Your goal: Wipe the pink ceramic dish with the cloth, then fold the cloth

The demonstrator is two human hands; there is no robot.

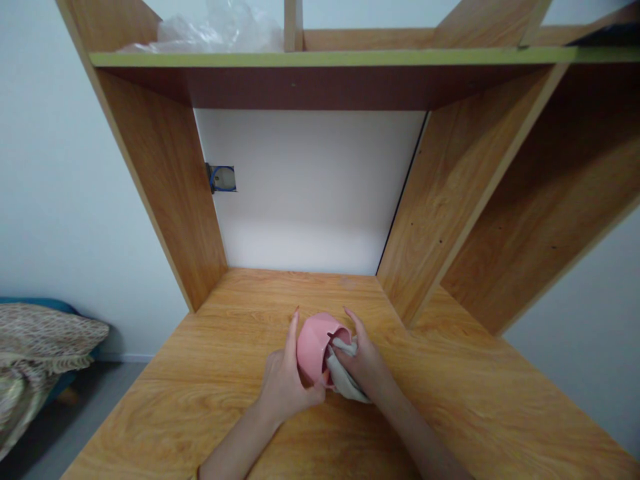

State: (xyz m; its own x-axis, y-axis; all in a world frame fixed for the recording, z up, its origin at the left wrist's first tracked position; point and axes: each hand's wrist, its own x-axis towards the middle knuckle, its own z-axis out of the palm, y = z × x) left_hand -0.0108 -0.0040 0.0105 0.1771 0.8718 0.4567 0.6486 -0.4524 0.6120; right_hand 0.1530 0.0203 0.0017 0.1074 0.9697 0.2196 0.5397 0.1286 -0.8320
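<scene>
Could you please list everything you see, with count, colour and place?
Desk: 1, wood-brown, bottom
Shelf: 1, yellow-green edge, top
Panels: 3, wood-brown, beneath shelf
Wall: white, behind desk
Wall box: 1, grey and blue, back left
Plastic: count unclear, clear, shelf's left
Dark item: 1, black, shelf's right
Blanket: 1, beige patterned, lower left
Floor: grey, lower left
Bowl: 1, pink, bottom centre
Cloth: 1, pale grey, partly inside bowl
Left hand: 1, bare, holding bowl
Right hand: 1, bare, holding cloth
</scene>
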